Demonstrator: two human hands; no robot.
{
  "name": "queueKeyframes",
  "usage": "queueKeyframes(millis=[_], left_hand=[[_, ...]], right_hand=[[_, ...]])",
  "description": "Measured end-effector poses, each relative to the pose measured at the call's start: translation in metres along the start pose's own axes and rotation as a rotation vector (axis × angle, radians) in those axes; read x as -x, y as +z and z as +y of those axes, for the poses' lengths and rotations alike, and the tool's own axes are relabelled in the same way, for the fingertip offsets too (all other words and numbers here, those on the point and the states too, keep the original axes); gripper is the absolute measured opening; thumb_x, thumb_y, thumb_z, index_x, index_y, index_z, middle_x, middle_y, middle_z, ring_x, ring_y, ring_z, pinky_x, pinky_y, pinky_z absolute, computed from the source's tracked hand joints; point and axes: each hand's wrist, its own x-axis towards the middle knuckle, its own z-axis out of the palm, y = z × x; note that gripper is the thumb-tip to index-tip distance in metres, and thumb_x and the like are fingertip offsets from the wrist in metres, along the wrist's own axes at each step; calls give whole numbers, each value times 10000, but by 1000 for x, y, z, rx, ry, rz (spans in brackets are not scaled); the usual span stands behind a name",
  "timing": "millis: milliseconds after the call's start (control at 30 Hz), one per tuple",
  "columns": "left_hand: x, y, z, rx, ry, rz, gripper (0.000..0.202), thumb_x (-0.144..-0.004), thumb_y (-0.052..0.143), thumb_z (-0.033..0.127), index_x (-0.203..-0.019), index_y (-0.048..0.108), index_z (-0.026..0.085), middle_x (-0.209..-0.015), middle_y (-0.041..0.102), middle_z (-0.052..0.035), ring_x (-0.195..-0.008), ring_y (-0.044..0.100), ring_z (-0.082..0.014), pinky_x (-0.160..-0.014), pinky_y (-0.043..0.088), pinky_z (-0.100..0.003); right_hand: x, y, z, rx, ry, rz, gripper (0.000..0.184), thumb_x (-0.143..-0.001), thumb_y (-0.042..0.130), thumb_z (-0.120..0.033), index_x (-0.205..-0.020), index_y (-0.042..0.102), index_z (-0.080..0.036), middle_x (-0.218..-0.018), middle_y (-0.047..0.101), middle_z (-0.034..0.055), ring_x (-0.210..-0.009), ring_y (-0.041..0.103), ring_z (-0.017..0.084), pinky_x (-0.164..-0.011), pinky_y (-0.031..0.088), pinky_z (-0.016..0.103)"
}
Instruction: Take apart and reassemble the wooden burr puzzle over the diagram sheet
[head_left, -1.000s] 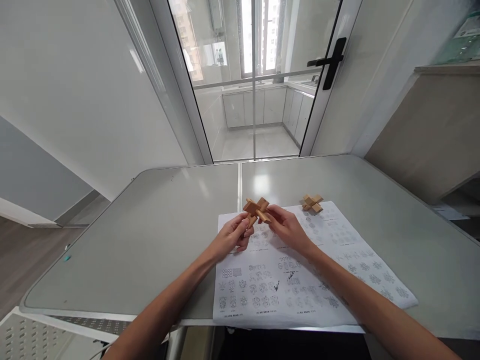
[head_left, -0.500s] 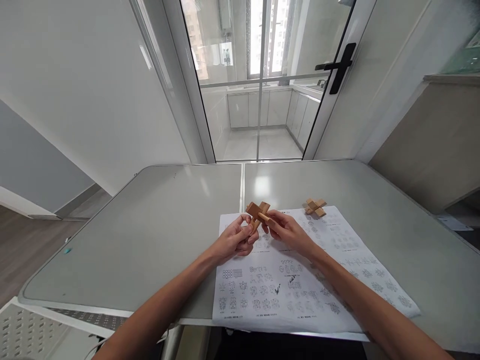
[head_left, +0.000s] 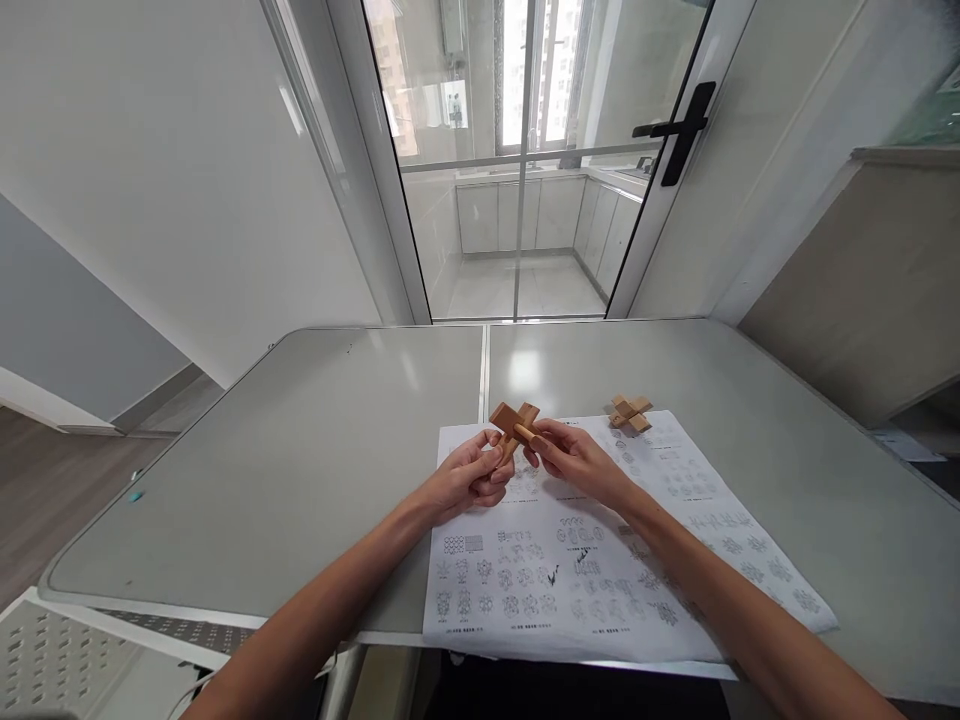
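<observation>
A cross-shaped wooden interlocking puzzle [head_left: 508, 417] is held up between both hands over the printed sheet. My left hand [head_left: 474, 472] is closed on its lower arm, thumb on top. Fingers of my right hand [head_left: 576, 460] pinch a slim, rounded wooden stick [head_left: 525, 433] whose far end meets the middle of the puzzle. How deep the stick sits inside cannot be made out. A second wooden puzzle [head_left: 631, 412], lighter in colour, rests at the sheet's upper edge, beyond my right hand.
The paper sheet [head_left: 495, 590], printed with rows of diagrams, lies along the front of the grey table [head_left: 300, 480]. A small teal bit [head_left: 135, 496] is near the left edge. Behind the table stands a glass door with a black handle [head_left: 686, 133].
Both hands keep their hold on the puzzle and the stick. The stick seems to reach slightly further into the puzzle; otherwise there is only a slight shift of view.
</observation>
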Motion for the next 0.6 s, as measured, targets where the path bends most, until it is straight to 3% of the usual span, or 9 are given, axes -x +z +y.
queueKeyframes(millis=[367, 600], left_hand=[[-1, -3, 1, 17, -29, -14, 459, -947, 751, 500, -911, 380, 231, -717, 440, 79, -478, 138, -31, -440, 177, -195], [0, 0, 2, 23, -38, 3, 422, -933, 767, 504, -967, 467, 209, -712, 436, 74, -482, 161, -27, -459, 192, -200]], right_hand=[[2, -1, -1, -8, -13, -17, 390, -1042, 573, -582, -1129, 665, -213, -760, 558, -27, -549, 284, 102, -522, 226, 295], [4, 6, -1, 10, 24, -18, 413, -1026, 589, -607, -1104, 670, -210, -769, 578, -18, -554, 308, 105, -528, 247, 291]])
